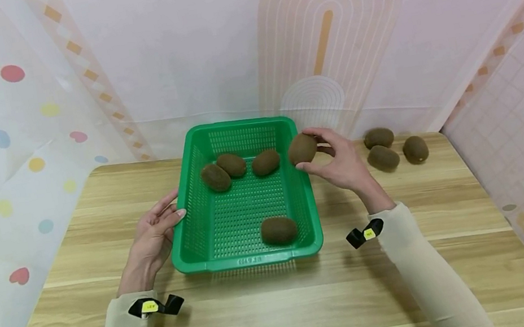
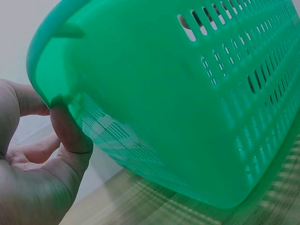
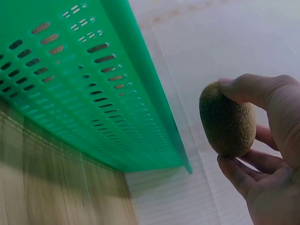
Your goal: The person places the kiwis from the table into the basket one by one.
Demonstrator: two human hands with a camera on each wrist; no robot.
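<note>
A green plastic basket [image 1: 250, 261] with slotted walls stands on the wooden table. Inside it, two kiwis [image 1: 231, 165] lie together at the back left, one kiwi [image 1: 266, 163] at the back right, and another kiwi [image 1: 279, 230] near the front right. My left hand [image 1: 152, 235] grips the basket's left rim, thumb and fingers at its edge. Between thumb and fingertips, my right hand [image 1: 341, 162] pinches a kiwi [image 3: 227, 119] in the air beside the basket's right wall. In the head view this kiwi [image 1: 302, 149] overlaps the right rim.
Three loose kiwis [image 1: 383, 158] rest on the table [image 1: 464, 268] at the back right. A patterned cloth backdrop [image 1: 201, 41] rises right behind the table and along both sides. Each sleeve carries a black wrist mount [image 1: 366, 234].
</note>
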